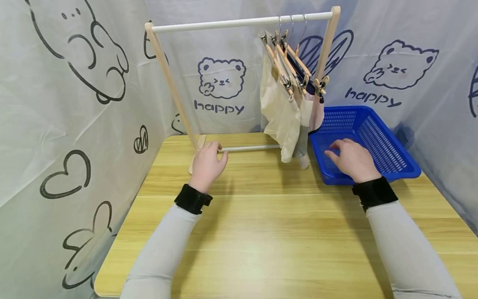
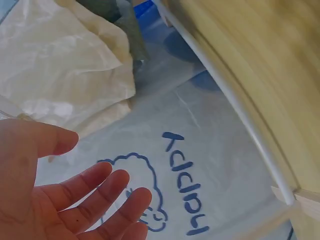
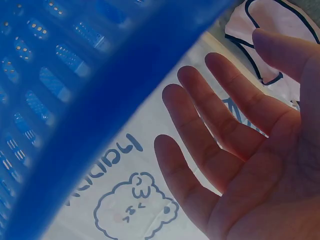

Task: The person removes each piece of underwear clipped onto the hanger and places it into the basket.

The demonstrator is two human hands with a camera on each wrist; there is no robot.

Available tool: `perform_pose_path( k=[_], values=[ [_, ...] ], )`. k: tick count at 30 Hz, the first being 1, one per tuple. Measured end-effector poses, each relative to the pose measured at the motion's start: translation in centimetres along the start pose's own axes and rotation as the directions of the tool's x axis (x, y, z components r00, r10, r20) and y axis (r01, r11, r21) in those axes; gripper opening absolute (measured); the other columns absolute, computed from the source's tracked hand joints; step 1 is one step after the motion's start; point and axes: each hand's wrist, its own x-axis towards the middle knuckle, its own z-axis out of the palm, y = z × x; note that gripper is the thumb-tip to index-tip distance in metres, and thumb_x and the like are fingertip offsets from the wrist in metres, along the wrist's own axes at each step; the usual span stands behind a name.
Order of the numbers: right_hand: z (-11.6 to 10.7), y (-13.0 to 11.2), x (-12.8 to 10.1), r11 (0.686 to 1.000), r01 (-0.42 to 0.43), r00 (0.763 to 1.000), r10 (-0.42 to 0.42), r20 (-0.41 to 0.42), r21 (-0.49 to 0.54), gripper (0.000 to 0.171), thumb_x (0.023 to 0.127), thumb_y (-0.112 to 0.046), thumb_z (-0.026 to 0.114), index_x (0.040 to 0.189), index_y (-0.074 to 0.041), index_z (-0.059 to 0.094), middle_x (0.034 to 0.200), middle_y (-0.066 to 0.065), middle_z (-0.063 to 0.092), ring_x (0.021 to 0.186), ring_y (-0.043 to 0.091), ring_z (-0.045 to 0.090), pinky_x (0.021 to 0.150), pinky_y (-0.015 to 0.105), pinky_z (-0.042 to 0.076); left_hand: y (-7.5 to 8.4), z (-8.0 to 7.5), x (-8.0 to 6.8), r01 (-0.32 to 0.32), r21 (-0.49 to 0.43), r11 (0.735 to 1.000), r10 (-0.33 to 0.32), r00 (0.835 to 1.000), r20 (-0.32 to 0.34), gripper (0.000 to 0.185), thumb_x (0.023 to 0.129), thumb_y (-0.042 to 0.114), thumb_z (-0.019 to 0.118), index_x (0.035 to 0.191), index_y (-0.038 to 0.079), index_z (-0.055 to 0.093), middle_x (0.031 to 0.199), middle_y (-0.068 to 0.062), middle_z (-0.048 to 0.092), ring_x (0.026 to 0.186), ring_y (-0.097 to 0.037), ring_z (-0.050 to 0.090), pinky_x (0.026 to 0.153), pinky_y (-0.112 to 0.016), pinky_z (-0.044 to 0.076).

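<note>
My left hand [image 1: 209,164] is held over the table near the lower left end of a small clothes rack [image 1: 169,79], with relaxed fingers and nothing in the palm. In the left wrist view its fingers [image 2: 92,185] spread apart below hanging cream shorts [image 2: 70,65]. My right hand [image 1: 352,160] hovers over the front of a blue basket [image 1: 384,145], fingers loosely bent and holding nothing. Several garments hang from clip hangers [image 1: 285,62] at the rack's right end: cream shorts [image 1: 278,110] in front, a pink piece with dark trim [image 1: 316,112] behind.
A white top rod [image 1: 239,23] spans the rack's wooden posts; a lower bar [image 1: 250,148] runs close over the wooden table [image 1: 261,232]. Printed fabric [image 1: 89,137] with bears and hearts encloses the back and sides. The basket stands at the table's right, beside the garments.
</note>
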Motion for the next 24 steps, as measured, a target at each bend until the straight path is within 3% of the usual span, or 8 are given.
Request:
perform_pose_path(
  k=[3,7,13,15,19,24],
  values=[
    [0.0,0.1,0.0,1.000,-0.001,1.000,0.001,-0.001,0.007,0.033,0.102,-0.027,0.066,0.110,0.005,0.071,0.109,0.027,0.069,0.100,0.043,0.065,0.084,0.058,0.050,1.1,-0.5,0.5,-0.029,-0.049,0.998,0.028,0.999,-0.020,0.029,0.101,0.028,0.063,0.116,0.002,0.065,0.111,-0.015,0.068,0.098,-0.030,0.065,0.086,-0.044,0.055],
    [0.0,0.1,0.0,1.000,-0.003,1.000,0.003,-0.006,0.013,0.033,0.102,-0.027,0.066,0.110,0.004,0.071,0.109,0.027,0.069,0.100,0.043,0.065,0.084,0.058,0.051,4.2,-2.1,1.0,-0.085,-0.165,0.983,0.075,0.995,-0.068,0.029,0.101,0.028,0.064,0.118,0.004,0.063,0.113,-0.013,0.066,0.102,-0.027,0.063,0.089,-0.041,0.054],
    [0.0,-0.2,0.3,1.000,-0.002,1.000,0.003,-0.023,0.021,0.031,0.101,-0.026,0.067,0.109,0.004,0.071,0.109,0.027,0.070,0.099,0.043,0.065,0.084,0.058,0.051,10.3,-4.8,1.9,-0.202,-0.330,0.922,0.160,0.976,-0.149,0.033,0.101,0.031,0.066,0.122,0.006,0.061,0.115,-0.009,0.063,0.102,-0.023,0.062,0.090,-0.034,0.053],
    [0.0,-0.3,0.4,1.000,-0.001,0.999,0.002,-0.032,0.022,0.030,0.101,-0.025,0.066,0.109,0.004,0.071,0.109,0.027,0.070,0.099,0.043,0.066,0.084,0.058,0.051,12.3,-5.4,2.3,-0.220,-0.368,0.903,0.179,0.973,-0.144,0.036,0.101,0.031,0.066,0.125,0.006,0.059,0.116,-0.009,0.063,0.101,-0.021,0.062,0.089,-0.031,0.053],
    [0.0,-0.5,0.5,1.000,0.006,0.998,-0.004,-0.058,0.024,0.028,0.101,-0.024,0.066,0.108,0.004,0.070,0.108,0.027,0.069,0.096,0.042,0.065,0.081,0.057,0.051,15.4,-5.9,3.2,-0.218,-0.418,0.882,0.190,0.976,-0.107,0.043,0.102,0.034,0.065,0.133,0.006,0.053,0.122,-0.008,0.058,0.100,-0.018,0.060,0.087,-0.027,0.052],
    [0.0,-0.7,0.5,0.999,0.002,0.996,0.001,-0.092,0.037,0.028,0.101,-0.023,0.066,0.108,0.003,0.070,0.107,0.026,0.068,0.096,0.043,0.065,0.080,0.058,0.050,17.8,-5.4,4.4,-0.177,-0.394,0.902,0.152,0.984,-0.094,0.054,0.102,0.040,0.064,0.141,0.008,0.044,0.129,-0.007,0.052,0.098,-0.016,0.058,0.082,-0.024,0.050]
  ],
)
